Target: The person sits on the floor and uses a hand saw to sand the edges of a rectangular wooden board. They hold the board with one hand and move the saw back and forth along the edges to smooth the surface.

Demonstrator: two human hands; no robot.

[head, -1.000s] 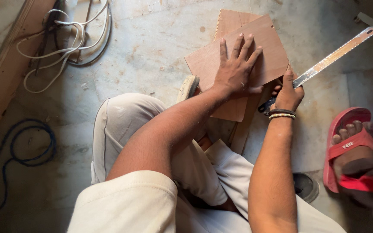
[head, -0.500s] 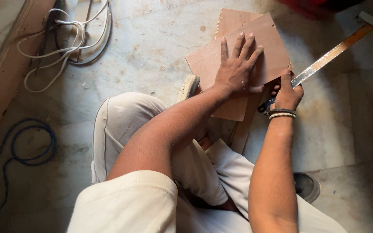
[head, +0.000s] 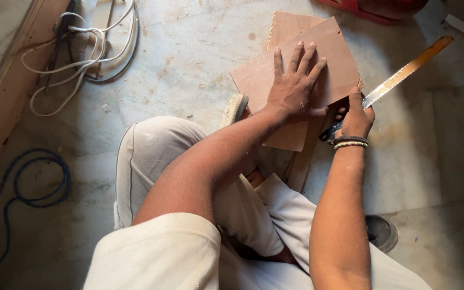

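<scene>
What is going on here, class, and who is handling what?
A person sits on a stone floor, seen from above. The left hand lies flat, fingers spread, on a thin brown board that rests on more boards. The right hand grips the handle of a handsaw, whose blade runs along the board's right edge. White cables lie at the upper left, a blue cable at the left.
</scene>
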